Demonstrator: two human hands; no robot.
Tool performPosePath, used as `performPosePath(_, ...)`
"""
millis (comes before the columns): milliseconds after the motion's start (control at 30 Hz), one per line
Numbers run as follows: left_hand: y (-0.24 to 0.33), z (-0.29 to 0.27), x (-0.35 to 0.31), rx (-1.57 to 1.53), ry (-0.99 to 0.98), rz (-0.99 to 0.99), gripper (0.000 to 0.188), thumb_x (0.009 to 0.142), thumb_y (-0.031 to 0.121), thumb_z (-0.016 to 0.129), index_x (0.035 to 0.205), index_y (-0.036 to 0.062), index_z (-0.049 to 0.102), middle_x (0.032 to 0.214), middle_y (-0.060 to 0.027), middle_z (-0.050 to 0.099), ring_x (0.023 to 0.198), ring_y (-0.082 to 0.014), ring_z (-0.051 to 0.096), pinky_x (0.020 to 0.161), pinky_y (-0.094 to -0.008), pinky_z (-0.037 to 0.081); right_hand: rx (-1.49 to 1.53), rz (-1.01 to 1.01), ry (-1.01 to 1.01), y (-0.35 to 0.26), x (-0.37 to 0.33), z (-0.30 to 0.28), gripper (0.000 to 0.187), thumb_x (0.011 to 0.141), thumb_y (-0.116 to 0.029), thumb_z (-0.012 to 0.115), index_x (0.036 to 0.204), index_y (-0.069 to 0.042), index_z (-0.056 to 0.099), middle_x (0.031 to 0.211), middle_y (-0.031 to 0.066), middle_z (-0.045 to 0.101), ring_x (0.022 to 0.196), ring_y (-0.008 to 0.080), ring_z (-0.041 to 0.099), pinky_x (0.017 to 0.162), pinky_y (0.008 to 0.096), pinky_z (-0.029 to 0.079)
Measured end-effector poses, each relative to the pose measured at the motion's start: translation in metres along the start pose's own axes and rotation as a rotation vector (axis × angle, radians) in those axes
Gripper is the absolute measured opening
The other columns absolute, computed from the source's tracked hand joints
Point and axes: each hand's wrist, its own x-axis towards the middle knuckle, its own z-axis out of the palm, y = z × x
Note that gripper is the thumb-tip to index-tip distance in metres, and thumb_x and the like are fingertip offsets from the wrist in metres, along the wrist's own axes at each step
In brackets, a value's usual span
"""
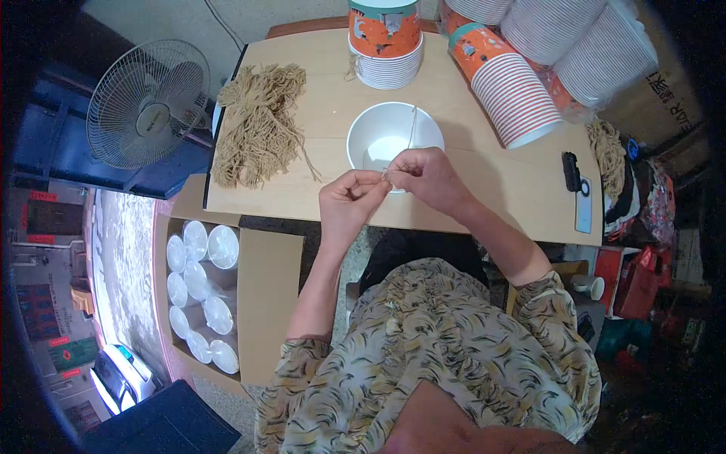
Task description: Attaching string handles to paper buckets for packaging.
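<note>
We note a heap of tan cords (259, 125) at the worktop's (491, 189) left end. Stacked orange paper cups (386, 41) stand upright at the far edge; further stacks (510, 83) lie tilted on their sides at the far right. A small dark device (572, 171) lies near the right edge, with a pale flat item just beside it. Left of the worktop, a fan (147, 104) stands on the floor. Below it, an open carton (261, 303) holds white lidded bowls (200, 295).
</note>
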Motion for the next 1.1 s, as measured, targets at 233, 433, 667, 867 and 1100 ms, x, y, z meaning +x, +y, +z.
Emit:
performPosePath(233, -0.003, 0.000, 0.002, 0.064, 0.006, 0.032, 0.014, 0.087, 0.000, 0.072, 0.100, -0.0043, 0.071, 0.081, -0.0071, 0.073, 0.073, -0.0067, 0.067, 0.064, -0.0186, 0.052, 0.063, -0.017, 0.037, 0.008, 0.002, 0.001, 0.013, 0.086, -0.010, 0.068, 0.083, 0.003, 0.068, 0.070, 0.0012, 0.065, 0.065, 0.0054, 0.058, 0.059, 0.0239, 0.047)
performPosePath(433, 0.004, -0.004, 0.004, 0.028, -0.048, -0.080, 0.010, 0.089, 0.001, 0.071, 0.098, -0.0037, 0.070, 0.083, -0.0061, 0.072, 0.076, -0.0105, 0.070, 0.068, -0.0205, 0.056, 0.162, 0.086, 0.010, 0.000, 0.006, -0.009, 0.019, 0.089, -0.015, 0.065, 0.085, 0.003, 0.069, 0.069, 0.0058, 0.066, 0.061, 0.0084, 0.059, 0.056, 0.0270, 0.047)
performPosePath(667, 0.007, -0.009, 0.006, -0.011, -0.108, -0.165, 0.010, 0.091, 0.006, 0.070, 0.097, -0.0012, 0.070, 0.081, -0.0045, 0.071, 0.076, -0.0083, 0.068, 0.068, -0.0196, 0.054, -0.148, -0.013, -0.033, -0.002, 0.008, -0.015, 0.015, 0.092, -0.016, 0.066, 0.095, -0.002, 0.069, 0.065, -0.0050, 0.055, 0.058, 0.0024, 0.045, 0.056, 0.0223, 0.039)
performPosePath(867, 0.009, -0.009, 0.007, 0.017, -0.136, -0.158, 0.010, 0.092, 0.007, 0.069, 0.098, -0.0009, 0.070, 0.080, -0.0040, 0.071, 0.074, -0.0068, 0.066, 0.067, -0.0199, 0.053, -0.114, -0.048, -0.178, 0.001, 0.008, -0.013, 0.007, 0.089, -0.011, 0.067, 0.088, -0.004, 0.066, 0.070, -0.0061, 0.055, 0.066, 0.0026, 0.047, 0.064, 0.0234, 0.042)
performPosePath(1100, 0.008, -0.010, 0.008, -0.018, -0.123, -0.180, 0.009, 0.092, 0.007, 0.068, 0.098, -0.0010, 0.069, 0.082, -0.0050, 0.072, 0.075, -0.0073, 0.067, 0.068, -0.0196, 0.052, -0.136, -0.140, -0.189, 0.003, 0.007, -0.012, 0.005, 0.087, -0.007, 0.068, 0.087, -0.005, 0.064, 0.071, -0.0055, 0.054, 0.070, 0.0040, 0.050, 0.067, 0.0234, 0.043)
